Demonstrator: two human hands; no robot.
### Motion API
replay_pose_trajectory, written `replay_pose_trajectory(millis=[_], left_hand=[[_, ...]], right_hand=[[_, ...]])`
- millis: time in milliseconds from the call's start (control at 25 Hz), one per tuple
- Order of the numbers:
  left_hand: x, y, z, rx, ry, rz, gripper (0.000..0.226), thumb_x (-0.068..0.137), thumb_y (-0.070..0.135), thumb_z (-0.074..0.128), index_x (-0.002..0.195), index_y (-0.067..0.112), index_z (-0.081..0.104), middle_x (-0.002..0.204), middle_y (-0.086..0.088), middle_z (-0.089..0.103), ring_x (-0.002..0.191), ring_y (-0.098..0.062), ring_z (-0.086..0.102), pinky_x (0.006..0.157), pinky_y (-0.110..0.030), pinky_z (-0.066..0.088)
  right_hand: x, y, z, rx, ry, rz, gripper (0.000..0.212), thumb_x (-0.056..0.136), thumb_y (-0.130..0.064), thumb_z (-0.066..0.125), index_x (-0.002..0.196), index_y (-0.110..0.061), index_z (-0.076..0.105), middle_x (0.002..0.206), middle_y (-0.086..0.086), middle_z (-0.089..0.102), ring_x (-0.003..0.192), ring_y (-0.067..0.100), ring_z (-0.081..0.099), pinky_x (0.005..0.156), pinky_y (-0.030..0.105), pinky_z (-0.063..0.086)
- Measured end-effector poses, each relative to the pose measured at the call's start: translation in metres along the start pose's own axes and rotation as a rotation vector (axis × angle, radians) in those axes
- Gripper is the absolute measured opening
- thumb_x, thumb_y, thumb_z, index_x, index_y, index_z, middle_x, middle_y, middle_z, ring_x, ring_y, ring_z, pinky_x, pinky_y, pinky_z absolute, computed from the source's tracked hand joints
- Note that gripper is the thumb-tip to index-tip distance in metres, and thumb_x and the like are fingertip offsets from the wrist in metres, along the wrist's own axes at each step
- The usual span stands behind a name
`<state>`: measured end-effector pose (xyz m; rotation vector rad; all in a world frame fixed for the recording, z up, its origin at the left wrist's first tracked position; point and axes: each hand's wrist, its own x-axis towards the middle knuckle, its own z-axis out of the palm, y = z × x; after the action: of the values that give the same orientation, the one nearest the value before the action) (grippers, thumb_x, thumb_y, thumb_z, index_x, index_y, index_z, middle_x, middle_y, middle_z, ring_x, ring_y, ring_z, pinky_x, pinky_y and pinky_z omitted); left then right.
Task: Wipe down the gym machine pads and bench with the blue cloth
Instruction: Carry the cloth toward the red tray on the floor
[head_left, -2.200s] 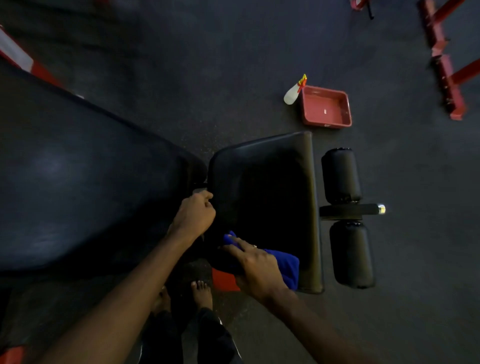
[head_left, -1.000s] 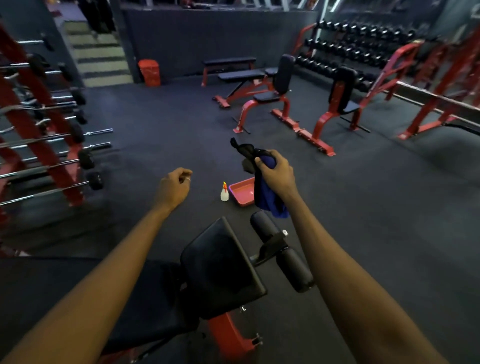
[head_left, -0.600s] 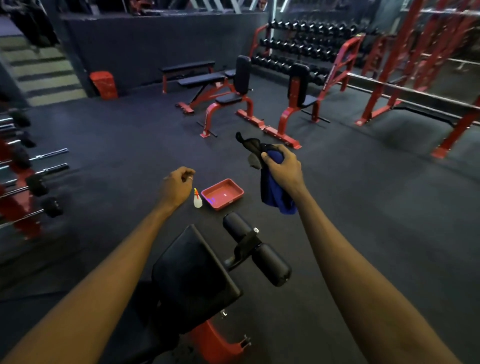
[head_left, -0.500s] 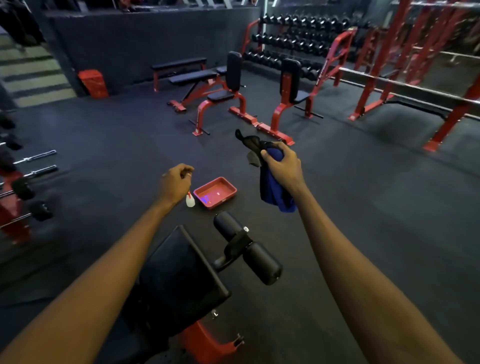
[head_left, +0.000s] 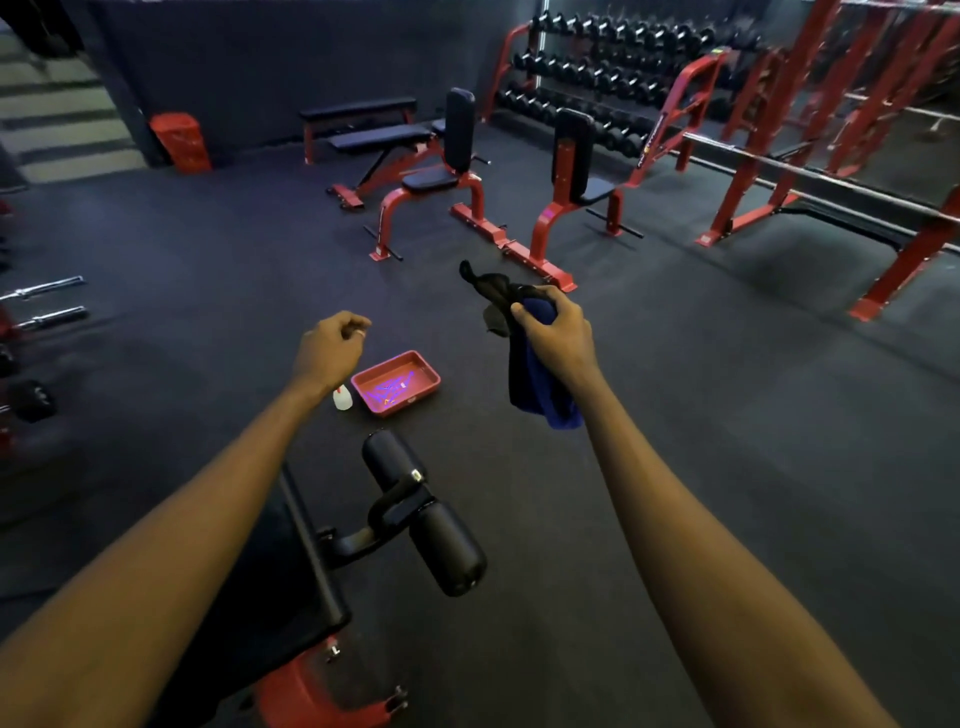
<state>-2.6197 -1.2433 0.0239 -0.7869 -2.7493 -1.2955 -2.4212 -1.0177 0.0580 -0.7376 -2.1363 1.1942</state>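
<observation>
Right hand (head_left: 558, 332) gripped the blue cloth (head_left: 540, 395) in the air beyond the bench.

The right hand's fingers were curled tight around the bunched top of the cloth together with a dark scrap of fabric (head_left: 491, 291) that stuck up to the far left of the knuckles; the rest of the blue cloth hung down below the palm, clear of the floor. The left hand (head_left: 332, 348) was held up to its left, loosely fisted and empty. Below and between the forearms lay the bench's black seat pad (head_left: 270, 582) with its two roller pads (head_left: 447, 551) on the near right. Farther off on the floor sat a red tray (head_left: 397, 383), a white spray bottle (head_left: 343, 399) just left of it.
</observation>
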Motion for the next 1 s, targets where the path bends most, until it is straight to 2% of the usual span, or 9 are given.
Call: replay_pose_trajectory(millis=[200,440,640,720,800,920,1000], left_hand=[[0.055,-0.004,0.036,0.017,0.039,-0.091,0.026,0.097,0.011,0.054,0.116,0.011,0.071,0.116,-0.009,0.072,0.109,-0.026,0.065,0.087,-0.027,0.044],[0.134,0.005,0.088,0.035,0.043,-0.125,0.027,0.097,0.009,0.053,0.117,0.009,0.072,0.119,-0.011,0.071,0.111,-0.027,0.064,0.089,-0.029,0.044],[0.203,0.013,0.124,0.038,0.086,-0.161,0.026,0.098,0.01,0.053,0.116,0.011,0.072,0.119,-0.008,0.071,0.108,-0.023,0.063,0.083,-0.025,0.041],[0.229,0.013,0.141,0.055,0.092,-0.192,0.026,0.098,0.011,0.053,0.116,0.012,0.072,0.117,-0.007,0.071,0.107,-0.022,0.064,0.083,-0.025,0.041],[0.255,0.009,0.157,0.071,0.096,-0.223,0.027,0.097,0.01,0.052,0.115,0.011,0.072,0.116,-0.007,0.071,0.108,-0.023,0.064,0.084,-0.025,0.043],[0.299,0.004,0.182,0.092,0.159,-0.269,0.027,0.095,0.008,0.053,0.114,0.008,0.072,0.113,-0.012,0.071,0.107,-0.027,0.065,0.085,-0.024,0.043],[0.326,0.002,0.198,0.115,0.18,-0.293,0.027,0.093,0.006,0.055,0.113,0.007,0.073,0.113,-0.014,0.07,0.104,-0.029,0.065,0.083,-0.024,0.043]], right_hand=[[0.073,0.039,0.0,0.012,-0.077,0.029,0.026,0.091,-0.025,0.063,0.117,-0.029,0.064,0.092,-0.014,0.064,0.08,0.001,0.06,0.061,0.014,0.042],[0.171,0.065,0.02,0.005,-0.169,0.049,0.032,0.086,-0.019,0.062,0.116,-0.03,0.065,0.101,-0.01,0.067,0.084,0.003,0.06,0.06,0.005,0.038],[0.265,0.089,0.044,0.054,-0.226,0.105,0.041,0.09,-0.019,0.063,0.127,-0.023,0.045,0.116,-0.002,0.061,0.082,0.005,0.059,0.062,0.017,0.044],[0.303,0.102,0.056,0.066,-0.26,0.109,0.051,0.091,-0.019,0.064,0.135,-0.022,0.039,0.13,0.002,0.059,0.089,0.006,0.059,0.07,0.02,0.047],[0.343,0.116,0.069,0.061,-0.292,0.077,0.055,0.09,-0.019,0.065,0.139,-0.02,0.042,0.137,0.003,0.059,0.103,0.01,0.058,0.082,0.023,0.045],[0.408,0.137,0.092,0.063,-0.364,0.037,0.053,0.089,-0.018,0.067,0.138,-0.017,0.047,0.136,0.003,0.061,0.119,0.016,0.059,0.089,0.023,0.044],[0.448,0.146,0.107,0.086,-0.406,0.023,0.051,0.089,-0.016,0.067,0.137,-0.016,0.049,0.135,0.003,0.062,0.121,0.015,0.059,0.093,0.022,0.044]])
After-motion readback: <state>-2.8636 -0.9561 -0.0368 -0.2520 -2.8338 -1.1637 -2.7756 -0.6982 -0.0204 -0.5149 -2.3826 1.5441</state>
